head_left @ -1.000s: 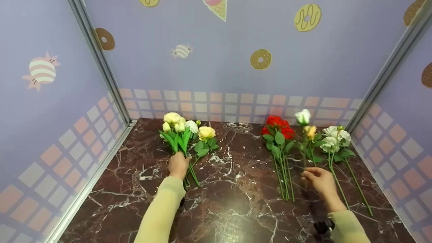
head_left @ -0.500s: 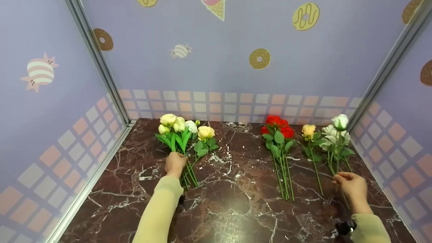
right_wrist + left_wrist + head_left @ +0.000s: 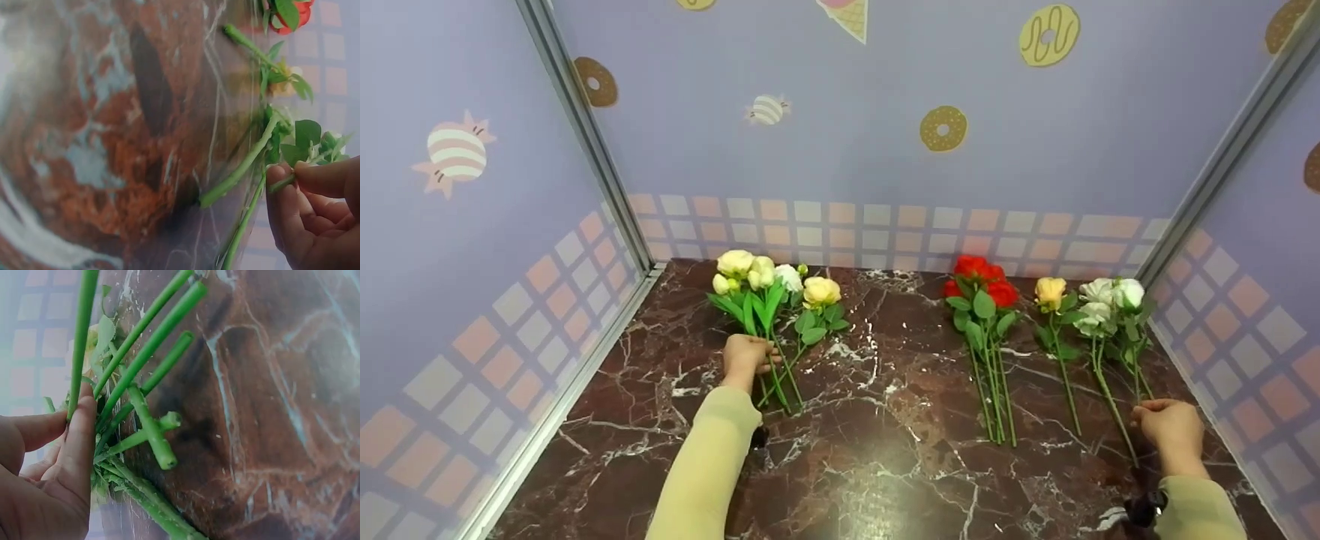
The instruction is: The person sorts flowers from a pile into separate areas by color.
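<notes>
In the head view, my left hand [image 3: 744, 357] is at the stems of a left-hand bunch with pale yellow flowers [image 3: 735, 262]. The left wrist view has a green stem [image 3: 82, 343] pinched between thumb and finger, while several other stems [image 3: 149, 349] cross beside it. My right hand [image 3: 1171, 429] pinches the low end of a white rose's stem [image 3: 283, 183]. The white rose's head [image 3: 1129, 292] lies by other white flowers [image 3: 1095, 319] at the far right. Which bloom the left-hand stem belongs to cannot be told.
Red flowers [image 3: 982, 281] and one yellow-orange rose [image 3: 1050, 292] lie between the hands, right of centre. Another yellow rose [image 3: 820, 291] and a white flower [image 3: 789, 277] lie beside the left bunch. Patterned walls [image 3: 840, 135] enclose the dark marbled tabletop [image 3: 877, 457] at the back and sides.
My right hand has carried the white rose rightward from above the yellow-orange rose and lowered it beside the white flowers. My left hand has shifted slightly left, and the pale yellow blooms have spread a little.
</notes>
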`<state>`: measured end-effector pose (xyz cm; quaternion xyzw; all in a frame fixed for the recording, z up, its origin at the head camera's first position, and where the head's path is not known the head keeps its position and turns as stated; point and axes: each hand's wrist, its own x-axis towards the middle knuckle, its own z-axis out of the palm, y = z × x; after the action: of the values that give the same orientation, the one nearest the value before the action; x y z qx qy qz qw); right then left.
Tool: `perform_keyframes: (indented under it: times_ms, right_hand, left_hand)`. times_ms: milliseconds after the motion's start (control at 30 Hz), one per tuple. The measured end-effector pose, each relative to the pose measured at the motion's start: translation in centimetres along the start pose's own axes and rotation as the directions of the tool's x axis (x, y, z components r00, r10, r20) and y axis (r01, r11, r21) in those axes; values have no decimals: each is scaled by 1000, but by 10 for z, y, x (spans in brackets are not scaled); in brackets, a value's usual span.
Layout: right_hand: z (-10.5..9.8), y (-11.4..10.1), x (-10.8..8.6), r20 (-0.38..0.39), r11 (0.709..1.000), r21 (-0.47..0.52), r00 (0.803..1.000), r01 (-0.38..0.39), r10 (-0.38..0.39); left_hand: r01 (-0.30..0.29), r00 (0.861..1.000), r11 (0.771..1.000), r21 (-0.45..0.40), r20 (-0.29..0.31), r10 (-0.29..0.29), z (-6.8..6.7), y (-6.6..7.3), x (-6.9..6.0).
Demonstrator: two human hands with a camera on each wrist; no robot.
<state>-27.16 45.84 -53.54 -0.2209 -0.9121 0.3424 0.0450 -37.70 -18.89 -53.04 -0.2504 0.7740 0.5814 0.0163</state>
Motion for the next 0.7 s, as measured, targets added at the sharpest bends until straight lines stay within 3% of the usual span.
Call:
perform_keyframes:
  times_ms: [333, 500, 700]
  right_hand:
    - [0, 8, 5, 69, 977, -204, 997, 54, -40]
    - [1, 9, 6, 88, 960, -260, 993, 105, -85]
    - [2, 9, 6, 72, 963, -251, 994, 98, -82]
  left_hand:
    - [-23, 998, 968, -251, 53, 37, 7, 10, -13]
    - [-24, 996, 958, -284, 80, 49, 13, 18, -20]
    - [-28, 992, 959, -282, 113, 62, 23, 20, -25]
